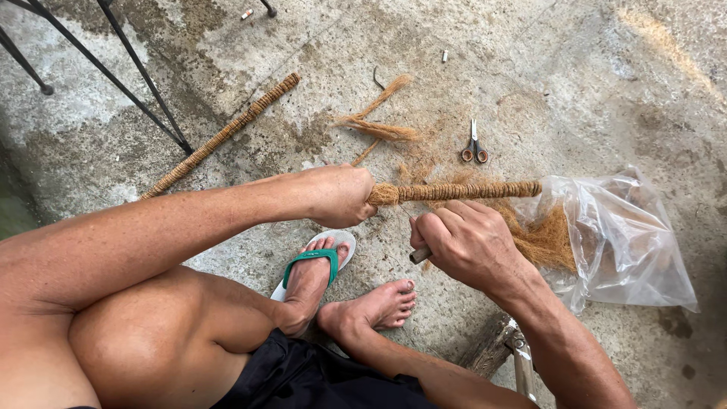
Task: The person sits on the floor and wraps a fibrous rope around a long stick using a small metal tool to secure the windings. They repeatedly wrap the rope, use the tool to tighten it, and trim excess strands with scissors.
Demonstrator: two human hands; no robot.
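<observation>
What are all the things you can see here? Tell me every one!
fibre-wrapped stick: 1, brown, held level between the hands
second wrapped stick: 1, brown, lying slantwise on the floor, upper left
loose fibre tufts: a few, tan, on the floor above the hands
scissors: 1, orange-brown handles, on the floor by the stick
plastic bag: 1, clear, at right, with brown fibre spilling out
metal legs: several, black, top left
flip-flop: 1, white with green strap, on one foot
concrete floor: 1, grey, stained
left hand: 1, gripping the stick's end
right hand: 1, closed on a small tool handle
</observation>
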